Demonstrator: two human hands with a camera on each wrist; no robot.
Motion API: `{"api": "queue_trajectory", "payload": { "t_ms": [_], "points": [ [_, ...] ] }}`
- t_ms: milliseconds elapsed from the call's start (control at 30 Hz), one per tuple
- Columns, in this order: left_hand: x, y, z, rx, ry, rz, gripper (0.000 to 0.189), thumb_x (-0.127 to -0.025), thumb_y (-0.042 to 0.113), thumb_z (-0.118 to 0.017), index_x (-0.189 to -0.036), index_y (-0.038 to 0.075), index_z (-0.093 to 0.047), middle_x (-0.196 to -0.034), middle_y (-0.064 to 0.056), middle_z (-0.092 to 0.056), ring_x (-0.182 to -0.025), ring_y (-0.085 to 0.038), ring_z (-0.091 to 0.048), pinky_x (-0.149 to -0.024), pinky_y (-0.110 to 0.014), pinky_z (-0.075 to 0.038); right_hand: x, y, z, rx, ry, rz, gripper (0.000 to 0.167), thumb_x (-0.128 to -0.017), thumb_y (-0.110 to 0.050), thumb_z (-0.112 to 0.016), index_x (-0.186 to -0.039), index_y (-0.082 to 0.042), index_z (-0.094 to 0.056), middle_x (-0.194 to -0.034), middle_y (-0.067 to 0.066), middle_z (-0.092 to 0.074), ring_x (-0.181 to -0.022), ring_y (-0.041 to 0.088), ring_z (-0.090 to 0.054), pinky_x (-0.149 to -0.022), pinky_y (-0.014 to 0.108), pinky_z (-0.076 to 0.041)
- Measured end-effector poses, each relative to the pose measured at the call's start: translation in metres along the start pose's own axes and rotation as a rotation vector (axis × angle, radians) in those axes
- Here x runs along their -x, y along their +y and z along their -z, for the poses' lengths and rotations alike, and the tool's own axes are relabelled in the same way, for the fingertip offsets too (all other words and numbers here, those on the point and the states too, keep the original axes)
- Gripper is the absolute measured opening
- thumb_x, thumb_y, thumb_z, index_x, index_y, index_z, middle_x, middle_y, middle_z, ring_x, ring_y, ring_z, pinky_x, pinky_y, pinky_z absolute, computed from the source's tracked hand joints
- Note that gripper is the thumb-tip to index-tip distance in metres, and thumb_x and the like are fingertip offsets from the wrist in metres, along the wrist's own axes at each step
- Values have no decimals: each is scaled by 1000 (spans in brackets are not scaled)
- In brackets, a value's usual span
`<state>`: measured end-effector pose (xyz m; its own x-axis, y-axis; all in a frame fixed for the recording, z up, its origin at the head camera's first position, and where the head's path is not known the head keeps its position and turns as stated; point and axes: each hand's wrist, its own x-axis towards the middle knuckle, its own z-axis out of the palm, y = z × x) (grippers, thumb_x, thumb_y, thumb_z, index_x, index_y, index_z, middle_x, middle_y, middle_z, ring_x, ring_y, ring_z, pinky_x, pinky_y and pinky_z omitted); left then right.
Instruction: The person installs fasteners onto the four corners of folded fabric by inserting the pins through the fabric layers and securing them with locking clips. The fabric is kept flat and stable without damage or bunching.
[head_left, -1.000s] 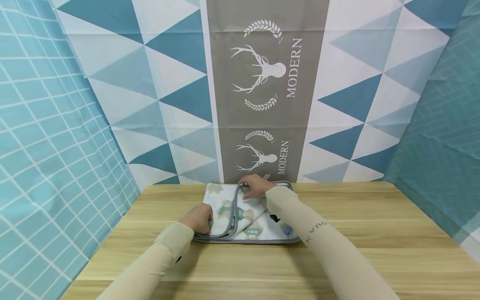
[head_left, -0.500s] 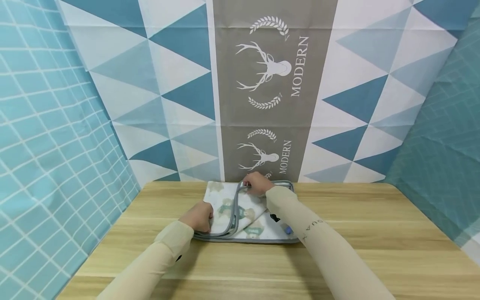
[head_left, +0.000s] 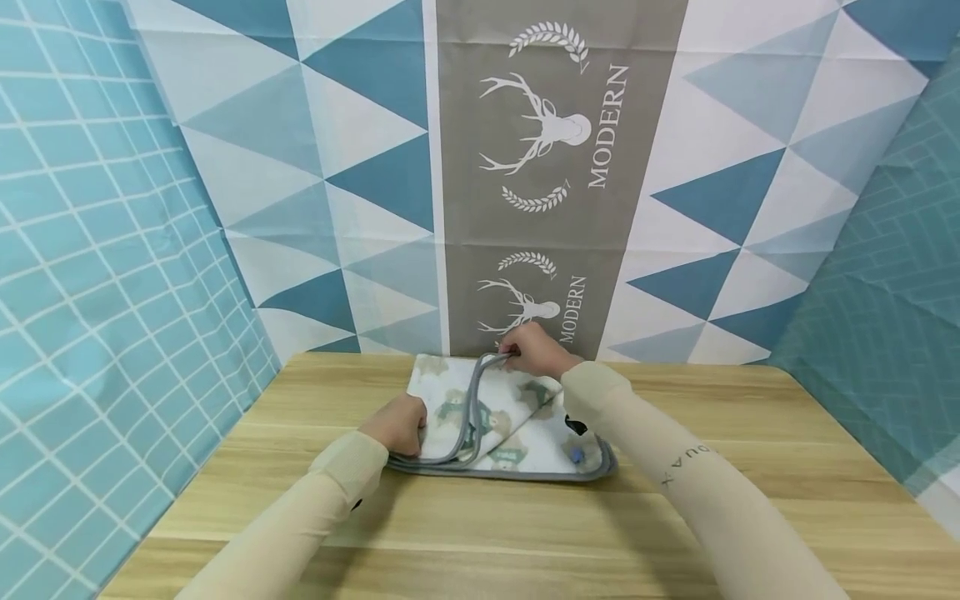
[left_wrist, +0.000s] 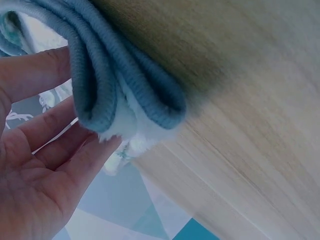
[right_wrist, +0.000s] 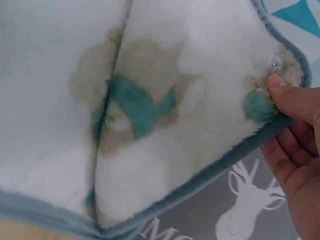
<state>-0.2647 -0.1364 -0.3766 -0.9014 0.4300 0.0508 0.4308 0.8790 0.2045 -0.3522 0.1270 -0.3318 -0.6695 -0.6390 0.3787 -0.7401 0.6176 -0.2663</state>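
On the wooden table [head_left: 675,508], close to the backdrop [head_left: 555,167] with the deer print: a fluffy bear-print blanket [head_left: 498,425] with grey-blue trim, partly folded, lying flat except for one flap. Left hand [head_left: 397,427] at the near-left corner, fingers curled around a bunched stack of trim edges; in the left wrist view, that bundle of trim [left_wrist: 125,95] tucked between thumb side and fingers [left_wrist: 75,160], loosely rather than squeezed. Right hand [head_left: 536,350] at the far edge, thumb and fingers pinched together on the top layer's corner, lifted just off the pile; right wrist view puts the thumb [right_wrist: 295,100] right beside a small clear snap [right_wrist: 275,64] on that corner. Possible trouble from here, just guessing: plush fabric being slippery, so the pinched corner sliding out mid-fold. Also the loose left grip letting the stacked layers fan apart, leaving the edges misaligned. Blanket sitting near the back edge of the table too, so any shove forward probably pushing it against the backdrop and bunching it up.
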Motion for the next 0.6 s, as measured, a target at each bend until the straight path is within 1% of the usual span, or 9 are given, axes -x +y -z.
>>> {"api": "queue_trajectory", "payload": {
  "t_ms": [67,133,200,300,433,500,600],
  "points": [
    [0,1,0,4,0,-7,44,-55,-4,-79,-54,13,-38,-57,3,-31,-55,-14,-28,-51,-26,-24,7,-2,6,3,2,14,6,-77,-4,-77,-81,-7,-76,-77,6,-74,-66,11,-63,-63,22,-51],
    [0,2,1,10,-5,-14,45,-54,-5,-78,-54,13,-37,-57,3,-30,-55,-14,-27,-51,-26,-23,15,-5,14,18,-1,21,7,-78,-5,-77,-85,-7,-76,-80,6,-74,-67,11,-65,-64,22,-53],
    [-1,2,1,11,-1,-24,42,-54,-4,-79,-55,12,-40,-57,3,-32,-55,-14,-29,-51,-25,-25,25,-8,22,26,-5,18,7,-79,-7,-76,-86,-8,-77,-82,6,-75,-69,12,-67,-66,23,-54],
    [-1,1,2,6,-1,-36,42,-55,-3,-81,-55,12,-42,-57,3,-33,-55,-13,-29,-52,-24,-26,39,-15,36,42,-8,15,5,-82,-8,-74,-86,-9,-76,-82,5,-75,-72,12,-68,-68,25,-55],
    [0,-2,5,13,-7,-39,46,-55,-3,-79,-55,13,-36,-57,4,-28,-55,-13,-26,-52,-25,-24,57,-17,53,73,9,12,8,-83,-5,-70,-85,-11,-76,-83,3,-75,-76,15,-69,-71,30,-57],
    [0,-3,4,23,-14,-32,41,-56,-3,-78,-56,12,-40,-58,3,-32,-56,-14,-28,-53,-25,-25,66,-15,61,89,17,4,10,-82,-4,-70,-83,-12,-75,-81,1,-74,-74,14,-69,-69,31,-57],
    [-1,-5,3,26,-27,-29,26,-57,-2,-77,-61,7,-52,-62,1,-42,-58,-14,-34,-54,-25,-31,81,-12,72,90,19,-30,10,-80,-3,-72,-80,-13,-75,-78,0,-74,-72,12,-68,-68,33,-57]
  ]
}}
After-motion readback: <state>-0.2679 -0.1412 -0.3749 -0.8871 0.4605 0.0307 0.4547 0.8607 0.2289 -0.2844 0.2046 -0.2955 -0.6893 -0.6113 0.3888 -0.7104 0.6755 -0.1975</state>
